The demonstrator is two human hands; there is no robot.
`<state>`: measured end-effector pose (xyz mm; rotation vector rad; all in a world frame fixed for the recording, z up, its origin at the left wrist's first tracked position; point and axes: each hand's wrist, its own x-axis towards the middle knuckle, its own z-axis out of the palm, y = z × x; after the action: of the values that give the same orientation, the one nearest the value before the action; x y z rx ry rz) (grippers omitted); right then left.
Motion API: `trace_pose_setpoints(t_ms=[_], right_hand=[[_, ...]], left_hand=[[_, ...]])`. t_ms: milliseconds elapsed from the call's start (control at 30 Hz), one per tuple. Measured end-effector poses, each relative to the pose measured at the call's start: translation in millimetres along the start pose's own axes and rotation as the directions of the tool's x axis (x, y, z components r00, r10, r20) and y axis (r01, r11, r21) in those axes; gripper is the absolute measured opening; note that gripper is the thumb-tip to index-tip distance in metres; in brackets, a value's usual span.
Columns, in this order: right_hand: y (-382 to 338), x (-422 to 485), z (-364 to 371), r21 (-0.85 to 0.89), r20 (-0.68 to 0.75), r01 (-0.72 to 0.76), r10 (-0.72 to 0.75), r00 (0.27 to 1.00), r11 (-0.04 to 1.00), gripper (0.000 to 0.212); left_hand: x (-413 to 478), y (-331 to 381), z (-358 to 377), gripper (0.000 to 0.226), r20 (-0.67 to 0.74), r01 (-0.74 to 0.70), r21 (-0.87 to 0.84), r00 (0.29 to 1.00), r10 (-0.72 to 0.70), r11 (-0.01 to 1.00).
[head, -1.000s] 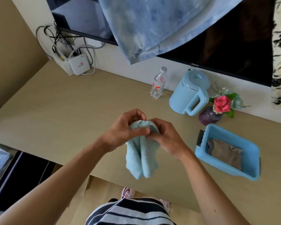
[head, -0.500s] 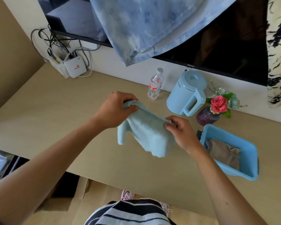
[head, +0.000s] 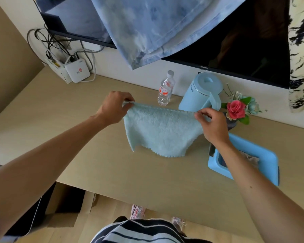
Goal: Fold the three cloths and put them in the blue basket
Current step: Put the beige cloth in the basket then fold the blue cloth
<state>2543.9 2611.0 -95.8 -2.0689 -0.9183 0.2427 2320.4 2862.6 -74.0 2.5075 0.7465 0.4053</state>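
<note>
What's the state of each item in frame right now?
towel: unfolded, held up by its top corners
left hand: pinching the towel's left corner
right hand: pinching the right corner
basket: on the desk, a brownish cloth inside
bottle: upright, capped
kettle: upright, lid shut

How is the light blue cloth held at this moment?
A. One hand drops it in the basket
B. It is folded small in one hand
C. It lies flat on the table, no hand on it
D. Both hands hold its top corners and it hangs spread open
D: the left hand and right hand each pinch a top corner, and the cloth hangs spread between them.
</note>
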Motion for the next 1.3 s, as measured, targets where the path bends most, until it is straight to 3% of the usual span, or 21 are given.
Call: trace_pose_setpoints(t_ms=[100,200,400,533,667,767,833,933,1200,1300], right_hand=[[-10.4,6.8,-7.8,0.037,-0.062,0.081,-0.079,0.995,0.996,0.016],[-15.4,1.5,-14.0,0.089,-0.038,0.104,-0.101,0.994,0.991,0.016],[12.0,-41.0,4.4,0.186,0.271,-0.122,0.068,0.96,0.975,0.006],[46.7,-84.1,35.7,0.05,0.47,-0.187,0.142,0.871,0.981,0.003],[79.2,-129.6,62.1,-0.165,0.662,-0.206,0.263,0.702,0.965,0.008],[96.7,-155.0,70.1,-0.265,0.722,-0.209,0.337,0.604,0.941,0.013],[104.4,-161.0,71.2,-0.293,0.73,-0.206,0.358,0.582,0.934,0.013],[109.5,-154.5,71.7,-0.318,0.701,-0.222,0.386,0.6,0.922,0.012],[107.8,-75.3,83.2,-0.245,0.529,-0.174,0.282,0.8,0.954,0.011],[121.4,-50.1,97.6,-0.231,0.465,-0.2,0.289,0.837,0.952,0.006]], left_hand=[[3.1,5.2,-11.7,0.012,-0.123,-0.032,-0.044,0.992,0.027,0.998],[-4.7,3.6,-24.7,0.011,-0.149,-0.062,-0.074,0.988,0.05,0.995],[-52.3,-31.0,-6.5,0.016,0.084,-0.115,-0.051,0.989,0.119,0.992],[-102.5,-57.4,42.5,0.016,0.281,0.047,-0.017,0.959,-0.04,0.999],[-147.5,-65.9,89.8,0.014,0.45,0.132,0.039,0.883,-0.135,0.991],[-166.2,-67.5,110.2,0.014,0.531,0.134,0.057,0.835,-0.144,0.989],[-168.9,-69.4,114.1,0.012,0.547,0.147,0.042,0.824,-0.146,0.988],[-160.7,-73.0,115.9,0.012,0.515,0.18,-0.003,0.843,-0.153,0.984],[-93.2,-82.2,125.6,0.014,0.354,0.303,-0.034,0.895,-0.272,0.953],[-72.1,-91.9,135.6,0.014,0.329,0.319,-0.023,0.897,-0.294,0.947]])
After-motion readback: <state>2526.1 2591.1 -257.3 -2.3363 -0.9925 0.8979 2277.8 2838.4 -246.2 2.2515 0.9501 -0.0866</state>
